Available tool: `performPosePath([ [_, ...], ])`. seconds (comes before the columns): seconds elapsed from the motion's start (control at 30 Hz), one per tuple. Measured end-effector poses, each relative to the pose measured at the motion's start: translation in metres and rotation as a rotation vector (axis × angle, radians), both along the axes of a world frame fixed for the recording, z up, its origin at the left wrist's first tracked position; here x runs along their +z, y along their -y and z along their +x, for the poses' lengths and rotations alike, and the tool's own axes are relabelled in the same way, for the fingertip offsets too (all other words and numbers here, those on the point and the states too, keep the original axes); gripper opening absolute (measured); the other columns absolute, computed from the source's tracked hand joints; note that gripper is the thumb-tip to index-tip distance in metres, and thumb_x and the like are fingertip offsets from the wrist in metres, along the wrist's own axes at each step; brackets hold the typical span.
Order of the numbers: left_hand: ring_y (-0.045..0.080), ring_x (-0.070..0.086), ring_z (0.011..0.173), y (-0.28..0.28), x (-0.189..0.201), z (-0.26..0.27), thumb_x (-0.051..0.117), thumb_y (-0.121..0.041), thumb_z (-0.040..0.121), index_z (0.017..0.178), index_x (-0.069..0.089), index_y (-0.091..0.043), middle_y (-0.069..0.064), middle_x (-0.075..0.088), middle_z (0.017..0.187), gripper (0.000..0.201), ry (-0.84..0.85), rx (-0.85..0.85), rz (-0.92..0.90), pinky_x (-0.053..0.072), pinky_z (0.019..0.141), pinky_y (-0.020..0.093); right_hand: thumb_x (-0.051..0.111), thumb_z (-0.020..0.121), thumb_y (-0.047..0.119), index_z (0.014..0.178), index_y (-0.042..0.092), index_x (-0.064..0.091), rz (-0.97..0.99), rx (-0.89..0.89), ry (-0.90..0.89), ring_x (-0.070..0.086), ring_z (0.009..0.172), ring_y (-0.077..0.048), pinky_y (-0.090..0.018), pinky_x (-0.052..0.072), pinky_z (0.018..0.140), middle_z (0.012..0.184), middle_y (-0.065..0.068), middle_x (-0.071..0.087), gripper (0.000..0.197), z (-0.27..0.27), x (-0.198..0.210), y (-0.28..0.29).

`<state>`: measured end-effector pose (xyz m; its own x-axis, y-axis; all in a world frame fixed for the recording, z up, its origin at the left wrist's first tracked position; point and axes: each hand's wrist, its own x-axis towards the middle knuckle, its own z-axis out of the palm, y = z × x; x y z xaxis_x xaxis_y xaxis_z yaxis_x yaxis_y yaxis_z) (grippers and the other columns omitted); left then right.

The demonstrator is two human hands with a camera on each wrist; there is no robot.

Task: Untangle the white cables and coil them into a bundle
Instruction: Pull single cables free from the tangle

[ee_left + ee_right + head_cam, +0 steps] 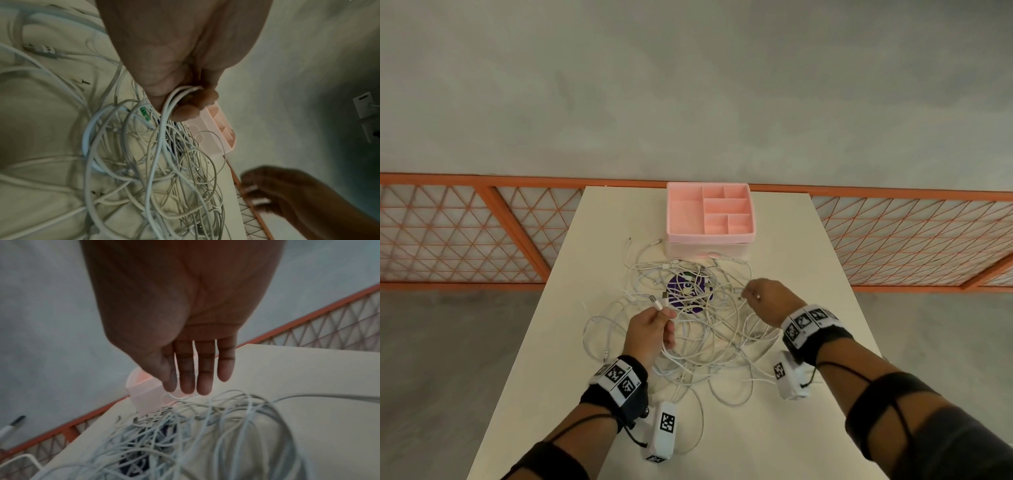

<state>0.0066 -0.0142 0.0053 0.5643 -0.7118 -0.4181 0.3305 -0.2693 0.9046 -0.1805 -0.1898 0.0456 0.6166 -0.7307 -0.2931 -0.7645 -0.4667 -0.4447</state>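
A loose tangle of white cables (709,335) covers the middle of the cream table (811,246). My left hand (654,325) hovers over the tangle's left side and grips one white cable just behind its USB plug (656,303). In the left wrist view its fingers (185,105) curl round a doubled loop of that cable (170,104). My right hand (760,294) hangs over the right side of the tangle. Its fingers (186,369) are straight and hold nothing, with the tips just above the cables (205,426).
A pink compartment tray (709,236) stands at the table's far end, just behind the cables. A purple disc (690,291) lies under the tangle. An orange mesh railing (482,233) runs beyond the table, and the table's side edges are near both forearms.
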Motion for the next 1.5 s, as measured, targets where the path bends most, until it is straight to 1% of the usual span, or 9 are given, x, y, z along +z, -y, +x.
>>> performPosePath([
  [0.17,0.019,0.05,0.045,0.003,0.008,0.0,0.049,-0.009,0.102,0.084,0.062,0.0,0.012,0.057,0.064,0.024,-0.076,0.023,-0.02,0.045,0.046,0.026,0.045,0.099,0.021,0.135,0.006,0.05,0.152,-0.164,-0.071,0.053,0.124,-0.031,-0.034,0.041,0.101,0.138,-0.015,0.054,0.04,0.042,-0.025,-0.002],
  [0.27,0.018,0.048,0.043,0.003,0.012,-0.001,0.048,-0.011,0.103,0.085,0.06,-0.001,0.011,0.056,0.06,0.024,-0.113,0.028,-0.016,0.045,0.045,0.026,0.049,0.097,0.024,0.115,0.002,0.061,0.336,-0.304,0.051,0.069,0.095,-0.029,-0.039,0.054,0.085,0.102,-0.014,0.069,0.031,0.047,-0.039,-0.008],
  [0.37,0.014,0.037,0.037,0.005,0.014,-0.002,0.045,-0.009,0.103,0.084,0.057,-0.002,0.006,0.046,0.053,0.023,-0.163,0.052,0.001,0.037,0.042,0.022,0.047,0.099,0.024,0.091,0.005,0.065,0.407,-0.364,0.296,0.059,0.055,-0.022,-0.033,0.05,0.058,0.062,-0.004,0.052,0.027,0.053,-0.031,-0.015],
  [0.5,0.008,0.027,0.036,0.011,0.019,-0.003,0.039,-0.013,0.105,0.083,0.052,-0.008,-0.003,0.032,0.049,0.027,-0.34,0.089,0.0,0.026,0.041,0.018,0.05,0.097,0.017,0.085,0.01,0.069,0.431,-0.37,0.662,0.039,0.041,-0.012,-0.03,0.044,0.05,0.046,0.009,0.042,0.024,0.064,-0.001,-0.028],
  [0.6,0.008,0.028,0.037,0.017,0.022,-0.004,0.037,-0.018,0.107,0.086,0.053,-0.008,-0.005,0.034,0.048,0.029,-0.461,0.118,-0.051,0.028,0.04,0.019,0.052,0.096,0.009,0.08,0.009,0.064,0.546,-0.299,0.817,0.033,0.044,-0.014,-0.028,0.033,0.048,0.048,0.003,0.038,0.021,0.065,0.015,-0.043],
  [0.77,0.014,0.046,0.049,0.026,0.032,-0.006,0.036,-0.02,0.107,0.089,0.054,-0.008,0.003,0.049,0.061,0.028,-0.552,0.158,-0.124,0.038,0.045,0.025,0.056,0.093,0.009,0.076,0.014,0.062,0.573,-0.072,0.689,0.039,0.046,-0.012,-0.025,0.037,0.047,0.05,0.006,0.044,0.018,0.056,0.005,-0.069],
  [1.0,0.016,0.054,0.056,0.029,0.034,-0.006,0.038,-0.024,0.107,0.092,0.058,-0.008,0.003,0.054,0.066,0.03,-0.656,0.174,-0.197,0.045,0.061,0.032,0.06,0.092,0.011,0.078,0.017,0.066,0.545,-0.012,0.571,0.039,0.047,-0.01,-0.026,0.034,0.05,0.049,0.011,0.047,0.016,0.044,-0.011,-0.079],
  [1.3,0.01,0.041,0.046,0.032,0.038,-0.009,0.039,-0.02,0.107,0.09,0.055,-0.008,-0.002,0.043,0.057,0.026,-0.579,0.17,-0.261,0.04,0.052,0.026,0.063,0.093,0.019,0.076,0.023,0.066,0.462,0.049,0.494,0.043,0.049,-0.001,-0.017,0.037,0.054,0.054,0.014,0.052,0.018,0.037,-0.009,-0.075],
  [1.5,0.004,0.023,0.036,0.028,0.045,0.02,0.038,-0.028,0.108,0.08,0.05,-0.015,-0.009,0.032,0.047,0.033,-0.453,0.198,-0.252,0.019,0.032,0.017,0.064,0.092,0.029,0.065,0.024,0.051,0.215,0.036,0.278,0.046,0.056,-0.005,-0.022,0.038,0.058,0.061,0.009,0.051,0.03,0.01,-0.017,-0.056],
])
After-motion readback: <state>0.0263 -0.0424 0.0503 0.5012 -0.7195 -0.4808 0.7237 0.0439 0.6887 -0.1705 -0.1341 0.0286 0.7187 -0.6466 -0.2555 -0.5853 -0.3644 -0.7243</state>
